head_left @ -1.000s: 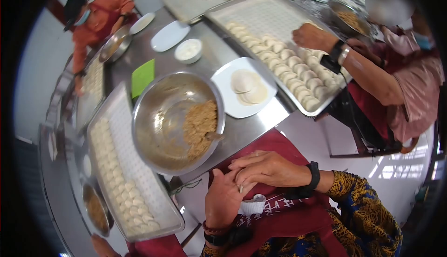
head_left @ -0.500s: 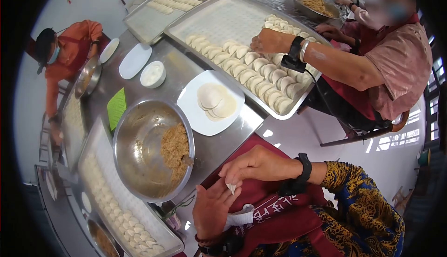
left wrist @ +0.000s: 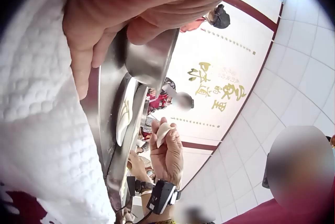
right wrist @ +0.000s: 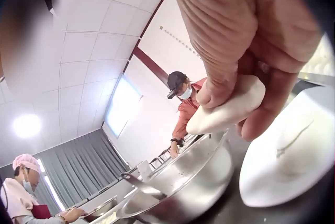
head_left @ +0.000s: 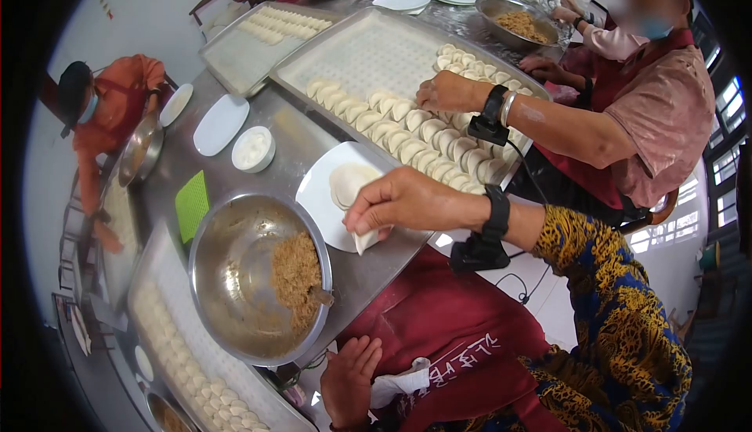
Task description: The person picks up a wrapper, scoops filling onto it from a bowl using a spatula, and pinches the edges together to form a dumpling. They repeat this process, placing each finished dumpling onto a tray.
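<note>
on the steel table [head_left: 301, 130], a white plate [head_left: 317, 205] was set, and by its near edge a folded dumpling [head_left: 365, 242] was pinched in the right hand [head_left: 419, 199], tip angled bodyward, while the left hand [head_left: 348, 381], fingers extended, was held well apart.

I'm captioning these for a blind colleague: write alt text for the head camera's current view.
The wearer's right hand pinches a dumpling by a white plate of wrappers; the open left hand is near a metal bowl of filling.
</note>
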`<act>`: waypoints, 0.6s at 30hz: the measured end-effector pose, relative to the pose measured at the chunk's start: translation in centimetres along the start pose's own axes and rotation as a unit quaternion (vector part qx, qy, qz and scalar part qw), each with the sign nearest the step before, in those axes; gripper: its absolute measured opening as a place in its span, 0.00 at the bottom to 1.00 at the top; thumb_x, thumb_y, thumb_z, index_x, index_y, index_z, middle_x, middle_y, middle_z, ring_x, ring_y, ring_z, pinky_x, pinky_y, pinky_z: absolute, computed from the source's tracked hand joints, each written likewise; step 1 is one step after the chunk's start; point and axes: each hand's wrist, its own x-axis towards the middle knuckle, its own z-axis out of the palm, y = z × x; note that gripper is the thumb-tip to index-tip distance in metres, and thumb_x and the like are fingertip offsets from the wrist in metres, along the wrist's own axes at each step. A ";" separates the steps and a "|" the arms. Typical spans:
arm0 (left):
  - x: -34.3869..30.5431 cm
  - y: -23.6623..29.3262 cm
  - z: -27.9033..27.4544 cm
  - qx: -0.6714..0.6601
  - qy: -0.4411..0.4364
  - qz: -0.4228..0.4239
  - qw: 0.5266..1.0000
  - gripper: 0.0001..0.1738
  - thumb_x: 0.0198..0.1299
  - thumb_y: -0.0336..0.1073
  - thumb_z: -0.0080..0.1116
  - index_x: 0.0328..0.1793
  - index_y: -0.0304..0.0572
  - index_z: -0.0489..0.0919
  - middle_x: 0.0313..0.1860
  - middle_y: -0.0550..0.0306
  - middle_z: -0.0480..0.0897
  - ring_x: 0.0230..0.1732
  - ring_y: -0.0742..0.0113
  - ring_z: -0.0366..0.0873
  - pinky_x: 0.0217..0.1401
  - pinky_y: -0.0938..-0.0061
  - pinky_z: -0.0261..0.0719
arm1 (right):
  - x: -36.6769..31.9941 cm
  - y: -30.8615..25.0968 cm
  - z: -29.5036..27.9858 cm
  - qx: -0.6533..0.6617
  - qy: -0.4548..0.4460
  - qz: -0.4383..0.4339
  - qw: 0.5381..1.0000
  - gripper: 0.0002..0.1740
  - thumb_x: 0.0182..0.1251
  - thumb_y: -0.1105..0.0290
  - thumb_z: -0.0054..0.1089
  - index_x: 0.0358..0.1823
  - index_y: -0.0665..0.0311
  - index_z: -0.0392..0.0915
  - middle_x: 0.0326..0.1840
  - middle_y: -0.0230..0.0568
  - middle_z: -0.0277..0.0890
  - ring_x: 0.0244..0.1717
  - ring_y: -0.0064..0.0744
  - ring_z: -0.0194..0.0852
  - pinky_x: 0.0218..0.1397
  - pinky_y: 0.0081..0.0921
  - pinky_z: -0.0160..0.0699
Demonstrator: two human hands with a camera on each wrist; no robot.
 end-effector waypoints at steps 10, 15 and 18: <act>1.2 1.1 -0.4 0.000 -0.013 0.024 1.000 0.31 0.80 0.39 0.26 0.75 0.13 0.51 0.78 0.20 0.52 0.79 0.26 0.49 0.85 0.45 0.46 | 6.7 -3.4 -4.8 -0.113 0.062 0.000 0.992 0.08 0.70 0.70 0.64 0.44 0.67 0.86 0.40 0.35 0.86 0.41 0.19 0.82 0.41 0.19 0.85; 2.5 1.0 -2.7 0.009 -0.027 0.012 1.000 0.30 0.79 0.39 0.26 0.72 0.10 0.55 0.75 0.20 0.58 0.76 0.27 0.57 0.83 0.45 0.52 | 11.8 -4.4 -8.5 -0.201 0.152 -0.026 0.967 0.08 0.70 0.71 0.64 0.44 0.67 0.86 0.41 0.38 0.86 0.40 0.21 0.83 0.40 0.21 0.87; 2.9 0.9 -3.5 0.025 -0.043 0.018 0.999 0.30 0.79 0.38 0.27 0.70 0.09 0.57 0.73 0.20 0.62 0.74 0.27 0.60 0.82 0.45 0.56 | 15.1 -3.6 -11.7 -0.259 0.189 -0.070 0.945 0.09 0.69 0.71 0.64 0.44 0.67 0.86 0.41 0.39 0.86 0.40 0.23 0.84 0.38 0.22 0.88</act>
